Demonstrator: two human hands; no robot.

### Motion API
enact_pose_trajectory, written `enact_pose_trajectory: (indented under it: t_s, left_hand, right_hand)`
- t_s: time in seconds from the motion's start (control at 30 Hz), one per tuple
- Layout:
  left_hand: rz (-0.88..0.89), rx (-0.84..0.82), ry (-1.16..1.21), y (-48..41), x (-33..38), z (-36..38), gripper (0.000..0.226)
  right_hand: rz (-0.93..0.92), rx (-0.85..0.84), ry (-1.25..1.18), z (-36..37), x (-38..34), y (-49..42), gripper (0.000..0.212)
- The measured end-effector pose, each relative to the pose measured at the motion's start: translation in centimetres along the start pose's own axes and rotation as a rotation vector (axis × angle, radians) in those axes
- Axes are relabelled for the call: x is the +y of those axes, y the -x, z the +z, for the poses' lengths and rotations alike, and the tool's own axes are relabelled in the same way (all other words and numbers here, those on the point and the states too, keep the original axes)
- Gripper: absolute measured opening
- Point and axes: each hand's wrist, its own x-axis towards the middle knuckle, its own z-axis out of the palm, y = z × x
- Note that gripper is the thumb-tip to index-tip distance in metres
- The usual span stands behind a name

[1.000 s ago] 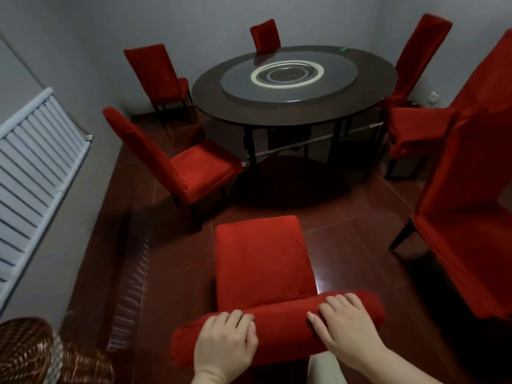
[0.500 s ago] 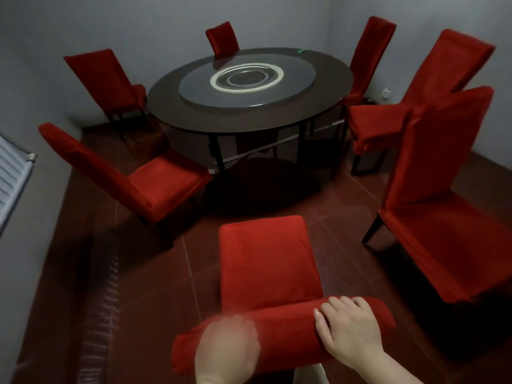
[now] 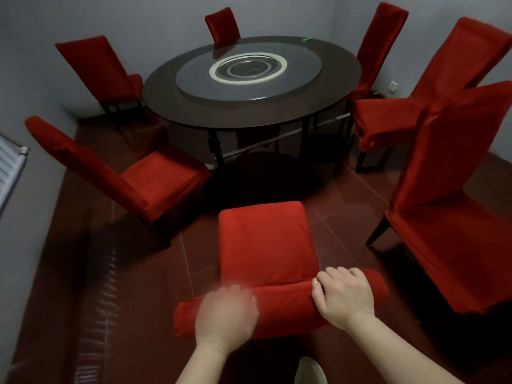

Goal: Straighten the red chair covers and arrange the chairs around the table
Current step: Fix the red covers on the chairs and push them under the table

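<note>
Dark red floor tiles [image 3: 155, 273] surrounded a round table [image 3: 249, 106] with six other chairs [image 3: 155, 178] spaced about it. I saw the nearest chair [image 3: 266, 245] standing apart from the table, seat toward it. My right hand [image 3: 343, 296] gripped its covered top edge, fingers curled over the front. My left hand [image 3: 225, 314] lay on the same edge, too blurred to tell its grip.

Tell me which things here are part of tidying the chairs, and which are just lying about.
Part of the job:
nearest red fabric-covered chair, backrest top gripped by left hand and right hand
red-covered chair to its left
red-covered chair to its right
round dark table with glass turntable

Just lying about:
white slatted radiator
small green item on the table
white wall socket
</note>
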Motion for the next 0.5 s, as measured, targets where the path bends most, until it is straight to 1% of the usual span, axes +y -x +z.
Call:
enact_pose_trajectory:
  t_s: [0.2,0.5]
  left_hand:
    - [-0.004,0.032,-0.016,-4.7,-2.9,2.2,0.029]
    - [0.001,0.137,-0.052,-12.2,-7.2,5.6,0.031]
  right_hand:
    - [0.026,-0.006,0.015,2.6,0.2,-5.1,0.035]
    - [0.021,0.032,0.056,6.7,1.1,-13.2,0.034]
